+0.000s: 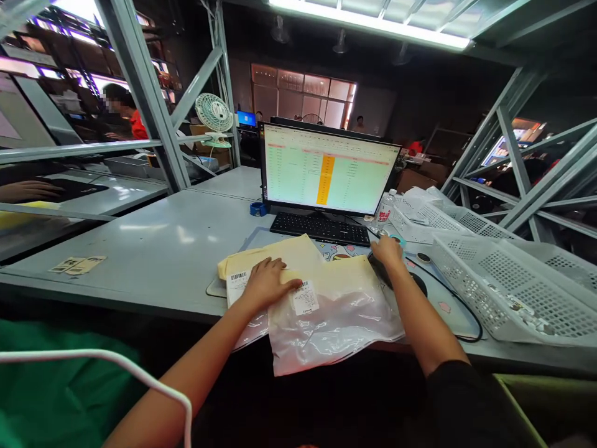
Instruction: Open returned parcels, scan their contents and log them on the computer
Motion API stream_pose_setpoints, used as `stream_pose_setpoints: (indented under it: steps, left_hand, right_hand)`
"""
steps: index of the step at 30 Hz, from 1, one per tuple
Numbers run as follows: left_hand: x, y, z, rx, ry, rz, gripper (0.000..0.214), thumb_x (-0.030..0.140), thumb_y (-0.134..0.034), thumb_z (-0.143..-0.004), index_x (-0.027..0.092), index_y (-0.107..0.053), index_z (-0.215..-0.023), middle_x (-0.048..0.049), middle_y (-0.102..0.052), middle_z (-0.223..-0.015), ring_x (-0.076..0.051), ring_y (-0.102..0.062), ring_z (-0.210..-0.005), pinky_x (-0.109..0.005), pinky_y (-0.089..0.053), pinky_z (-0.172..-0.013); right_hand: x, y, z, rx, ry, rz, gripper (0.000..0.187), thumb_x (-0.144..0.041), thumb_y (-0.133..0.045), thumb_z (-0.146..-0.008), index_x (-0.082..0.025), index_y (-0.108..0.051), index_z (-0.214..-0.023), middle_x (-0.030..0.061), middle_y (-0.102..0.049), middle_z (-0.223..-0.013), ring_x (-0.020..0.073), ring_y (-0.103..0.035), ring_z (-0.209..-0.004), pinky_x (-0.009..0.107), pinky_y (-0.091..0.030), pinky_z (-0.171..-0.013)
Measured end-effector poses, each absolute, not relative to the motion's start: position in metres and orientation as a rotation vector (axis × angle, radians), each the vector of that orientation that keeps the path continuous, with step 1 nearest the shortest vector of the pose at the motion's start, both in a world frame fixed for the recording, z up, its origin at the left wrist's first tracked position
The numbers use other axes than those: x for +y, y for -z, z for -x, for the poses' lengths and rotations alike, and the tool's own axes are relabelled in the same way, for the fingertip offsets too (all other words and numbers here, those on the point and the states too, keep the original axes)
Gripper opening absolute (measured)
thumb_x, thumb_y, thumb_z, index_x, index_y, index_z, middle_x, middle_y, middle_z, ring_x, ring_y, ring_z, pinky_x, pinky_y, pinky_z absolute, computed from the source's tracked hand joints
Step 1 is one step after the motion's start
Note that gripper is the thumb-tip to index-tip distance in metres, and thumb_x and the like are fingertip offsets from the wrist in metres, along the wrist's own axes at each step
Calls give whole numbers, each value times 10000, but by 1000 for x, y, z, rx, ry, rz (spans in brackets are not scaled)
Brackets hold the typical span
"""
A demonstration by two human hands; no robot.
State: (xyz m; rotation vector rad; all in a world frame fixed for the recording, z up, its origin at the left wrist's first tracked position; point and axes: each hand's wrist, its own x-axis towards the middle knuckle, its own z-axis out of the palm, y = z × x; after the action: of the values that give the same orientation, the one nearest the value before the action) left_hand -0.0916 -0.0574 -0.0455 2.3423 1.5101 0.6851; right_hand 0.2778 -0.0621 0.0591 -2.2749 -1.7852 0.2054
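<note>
My left hand (268, 283) lies flat on plastic mailer bags at the table's front edge, its fingers spread. One cream and clear bag (336, 317) hangs over the edge and carries a white barcode label (305, 298). Partly beneath it is another bag (265, 255) with its own barcode label (237, 285). My right hand (388, 250) is beyond the bags' right side, its fingers curled downward. Next to it are a dark object (380, 270), partly hidden, and a small teal thing (399, 239). What the right fingers hold cannot be made out.
A monitor (298, 168) showing a spreadsheet stands behind a black keyboard (321, 229). White perforated baskets (513, 286) line the right side, near a bottle (385, 211). A black cable (459, 298) curves across the mat. Paper labels (78, 265) lie at left; another person's hand (30, 190) is beyond the frame post.
</note>
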Motion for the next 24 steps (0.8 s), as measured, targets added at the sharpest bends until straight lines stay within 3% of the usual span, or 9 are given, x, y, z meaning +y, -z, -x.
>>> stream_pose_setpoints:
  steps: [2, 5, 11, 14, 17, 19, 21, 24]
  left_hand:
    - [-63, 46, 82, 1524, -630, -2358, 643, 718, -777, -782, 166, -734, -1108, -232, -519, -1609, -519, -348, -1549, -659, -288, -1250]
    - [-66, 48, 74, 1480, -575, -2359, 512, 663, -780, -808, 179, -732, -965, -204, -467, -1660, -508, -285, -1588, -642, -286, -1259]
    - [-62, 45, 99, 1279, -721, -2307, 352, 561, -725, -858, 211, -718, -827, -159, -593, -1563, -438, -403, -1545, -593, -360, -1252]
    - [-54, 32, 134, 1267, -881, -2322, 365, 589, -717, -851, 228, -706, -804, -138, -616, -1539, -386, -450, -1511, -566, -349, -1270]
    - [-40, 19, 176, 1554, -889, -2223, 394, 608, -799, -744, 229, -705, -799, -166, -655, -1467, -421, -447, -1501, -591, -336, -1258]
    - [-30, 13, 199, 1713, -749, -2063, 429, 618, -826, -684, 231, -710, -830, -181, -727, -1309, -450, -554, -1392, -559, -448, -1157]
    - [-23, 10, 213, 1677, -573, -1937, 458, 645, -794, -699, 230, -700, -869, -137, -777, -1093, -408, -694, -1157, -438, -558, -961]
    - [-22, 6, 217, 1623, -533, -1952, 410, 614, -728, -769, 227, -598, -807, -15, -717, -814, -262, -697, -836, -278, -522, -691]
  right_hand:
    - [-32, -48, -267, -1751, -136, 2347, 387, -390, -624, -1059, -163, -649, -1372, 158, -630, -1442, 296, -614, -1318, 529, -506, -1127]
    - [10, -28, -243, -1857, -163, 2347, 394, -348, -642, -1048, -156, -649, -1392, 161, -595, -1510, 312, -552, -1412, 543, -448, -1188]
    - [40, 1, -224, -1929, -188, 2400, 522, -369, -715, -997, -196, -603, -1477, 130, -348, -1729, 382, -311, -1589, 653, -311, -1265]
    - [39, 1, -229, -1942, -195, 2386, 503, -367, -694, -1003, -183, -616, -1465, 130, -331, -1741, 378, -251, -1617, 644, -274, -1282]
    - [33, -7, -233, -1944, -188, 2328, 469, -338, -643, -1022, -170, -627, -1460, 146, -367, -1722, 367, -268, -1612, 623, -263, -1289]
    - [25, -14, -232, -1951, -181, 2261, 467, -287, -597, -1032, -137, -622, -1474, 179, -391, -1703, 366, -303, -1596, 587, -265, -1294]
    - [15, -22, -227, -1978, -182, 2168, 476, -254, -566, -1037, -116, -603, -1491, 197, -436, -1672, 351, -351, -1574, 554, -281, -1291]
    - [-3, -33, -212, -2060, -228, 1988, 488, -301, -559, -1058, -104, -579, -1505, 198, -512, -1620, 299, -423, -1539, 457, -306, -1287]
